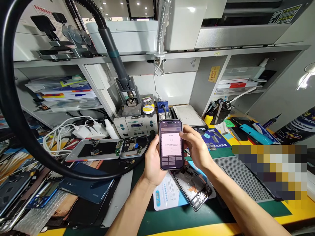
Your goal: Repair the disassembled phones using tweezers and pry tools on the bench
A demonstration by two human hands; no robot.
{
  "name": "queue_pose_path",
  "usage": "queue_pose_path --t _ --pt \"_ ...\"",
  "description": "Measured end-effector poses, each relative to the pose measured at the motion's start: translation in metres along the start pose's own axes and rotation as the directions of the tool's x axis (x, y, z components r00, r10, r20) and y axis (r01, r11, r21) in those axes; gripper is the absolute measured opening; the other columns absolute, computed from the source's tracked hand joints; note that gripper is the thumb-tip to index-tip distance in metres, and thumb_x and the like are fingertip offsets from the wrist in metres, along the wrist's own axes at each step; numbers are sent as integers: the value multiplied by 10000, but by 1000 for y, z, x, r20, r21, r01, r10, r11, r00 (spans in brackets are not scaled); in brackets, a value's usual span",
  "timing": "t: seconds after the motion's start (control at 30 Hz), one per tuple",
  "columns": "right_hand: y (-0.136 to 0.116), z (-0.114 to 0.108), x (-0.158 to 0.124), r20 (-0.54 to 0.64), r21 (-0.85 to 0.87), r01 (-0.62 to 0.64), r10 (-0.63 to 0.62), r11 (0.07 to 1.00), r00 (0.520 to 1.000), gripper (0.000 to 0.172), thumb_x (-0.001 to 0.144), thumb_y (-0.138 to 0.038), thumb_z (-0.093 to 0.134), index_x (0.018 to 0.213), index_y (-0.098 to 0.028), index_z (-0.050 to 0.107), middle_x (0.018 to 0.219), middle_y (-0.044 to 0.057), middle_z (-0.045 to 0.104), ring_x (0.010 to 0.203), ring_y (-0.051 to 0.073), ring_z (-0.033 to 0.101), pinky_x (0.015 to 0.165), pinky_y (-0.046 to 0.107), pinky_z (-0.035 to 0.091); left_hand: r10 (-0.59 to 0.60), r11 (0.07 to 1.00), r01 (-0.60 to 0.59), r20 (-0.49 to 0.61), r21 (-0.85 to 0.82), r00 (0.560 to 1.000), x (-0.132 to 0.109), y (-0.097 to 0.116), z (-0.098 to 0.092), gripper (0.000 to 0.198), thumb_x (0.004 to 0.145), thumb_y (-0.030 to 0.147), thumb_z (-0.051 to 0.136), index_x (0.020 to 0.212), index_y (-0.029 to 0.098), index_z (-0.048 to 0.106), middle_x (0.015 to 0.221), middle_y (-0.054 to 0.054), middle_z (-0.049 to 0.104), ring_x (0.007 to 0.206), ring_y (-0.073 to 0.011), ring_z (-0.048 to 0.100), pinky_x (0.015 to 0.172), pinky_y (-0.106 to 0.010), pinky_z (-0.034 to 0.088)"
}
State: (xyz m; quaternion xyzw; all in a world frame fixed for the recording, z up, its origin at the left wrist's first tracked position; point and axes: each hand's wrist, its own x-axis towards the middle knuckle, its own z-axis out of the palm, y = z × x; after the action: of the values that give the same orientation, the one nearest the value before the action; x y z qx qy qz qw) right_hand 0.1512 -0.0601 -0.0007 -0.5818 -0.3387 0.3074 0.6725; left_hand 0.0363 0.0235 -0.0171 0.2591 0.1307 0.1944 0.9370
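Note:
A lit smartphone (171, 144) stands nearly upright in front of me, a white pop-up window on its dimmed screen. My left hand (154, 160) is closed around its lower left side. At the upper right edge, my right hand (198, 147) has its curled fingers against the phone, one fingertip overlapping the screen's border; the rest of that grip is partly hidden. Below the phone, an opened phone body (193, 186) with bare inner parts lies tilted on a white and blue printed card (167, 193). Both rest on a green mat (157, 219).
A thick black hose (7, 98) loops across the left to a hot-air handle in its stand. Disassembled phones (98, 149) and a dark blue phone (83, 185) crowd the left. To the right are a perforated grey mat (236, 173), a turquoise tool (256, 133) and a large dark can (297, 126).

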Motion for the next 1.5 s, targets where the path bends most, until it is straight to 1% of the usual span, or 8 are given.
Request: queue_pose_path --t 0.37,0.47,0.73,0.87,1.07,1.2,1.33,1.5 --pt "1 -1 3 -10 -46 25 -25 999 1000 209 864 -313 536 999 -220 665 691 -26 534 559 148 413 552 285 353 28 1000 -29 -12 -11 1000 0 0 1 494 986 474 459 1256 133 692 1147 -128 754 1121 -323 679 983 -453 510" --pt "-1 3 3 -32 -62 17 -19 998 999 159 874 -348 586 950 -220 639 687 -38 532 549 135 406 545 275 348 31 999 -31 -13 -11 999 1 -1 0 486 984 474 472 1262 138 688 1151 -121 754 1122 -314 679 988 -439 505" --pt "-3 8 7 -69 -111 54 -62 992 996 281 902 -434 552 731 -215 514 637 -41 441 548 127 359 490 255 293 36 998 -34 30 -60 999 -1 2 3 465 990 462 481 1233 128 694 1191 -119 741 1152 -298 665 989 -398 497" --pt "-15 15 4 -4 -117 95 -96 989 995 274 892 -444 521 846 -194 624 738 3 566 647 164 471 544 272 370 108 991 -104 42 -85 993 -6 12 4 456 970 467 516 1203 123 703 1183 -125 743 1122 -299 678 963 -393 510" --pt "-47 37 -6 10 -202 71 -71 977 997 302 860 -410 575 1055 -188 639 861 15 663 768 192 573 643 282 431 122 990 -120 29 -70 992 -16 25 0 499 949 503 525 1245 129 673 1111 -131 758 1004 -310 717 862 -413 556" --pt "-61 65 0 -65 -298 48 -71 953 995 325 818 -431 645 1016 -177 610 817 19 680 683 188 593 587 281 416 147 987 -141 89 -71 985 -24 28 -6 524 963 509 489 1279 125 654 1081 -142 761 935 -317 732 818 -435 570" --pt "-62 92 5 -177 -408 66 -150 911 973 387 764 -506 718 930 -188 573 781 19 657 693 201 576 605 295 404 201 978 -192 132 -78 971 -31 31 -10 507 975 492 478 1297 138 648 1045 -128 769 903 -303 738 807 -420 575" --pt "-64 102 2 -62 -408 115 -154 906 986 353 862 -562 565 859 -209 551 701 -21 595 639 178 534 597 294 401 193 981 -186 163 -59 967 -48 44 -19 565 982 524 443 1282 95 656 990 -163 771 864 -313 744 782 -432 582"
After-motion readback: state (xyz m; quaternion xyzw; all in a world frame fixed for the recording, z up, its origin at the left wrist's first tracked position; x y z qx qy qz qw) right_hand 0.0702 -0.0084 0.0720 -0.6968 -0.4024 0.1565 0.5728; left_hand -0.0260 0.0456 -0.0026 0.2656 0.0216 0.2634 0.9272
